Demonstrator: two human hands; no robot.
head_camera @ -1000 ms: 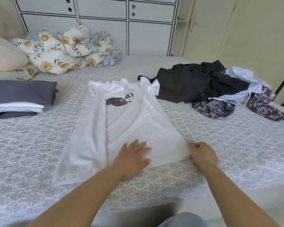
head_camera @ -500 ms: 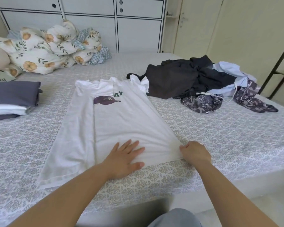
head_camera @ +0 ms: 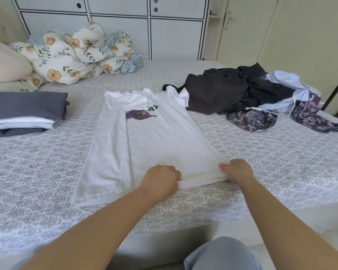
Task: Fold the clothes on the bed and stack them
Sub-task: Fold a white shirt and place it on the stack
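Both hands are pinching the near hem of a white t-shirt (head_camera: 150, 145) that lies flat on the bed (head_camera: 261, 162). Left hand (head_camera: 160, 181) has its fingers curled round the hem about midway along the shirt's bottom edge, right hand (head_camera: 237, 170) grips the hem's right corner, and the strip of hem between them looks lifted a bit off the bed. Shirt's left side is already folded in over the front – you can see a lengthwise crease running away from the left hand, and it cuts off part of the print, a dark cap with green letters above it.

Well off to the left of the left hand sits a stack of folded clothes (head_camera: 25, 112) – grey on top, white in the middle, grey below. Beyond the right hand, further up the bed, there's an unfolded pile: a dark garment (head_camera: 228, 90) touching the shirt's far right shoulder, a light blue piece (head_camera: 285, 80) behind it, and patterned purple-grey fabric (head_camera: 252, 118) nearer in front. Way past the left hand at the far end is a bunched-up floral quilt (head_camera: 74, 55) with a pale pillow (head_camera: 6, 63) next to it, against a white cabinet (head_camera: 125, 20). Person's knee in light blue-grey trousers shows at the bottom edge below the right forearm.
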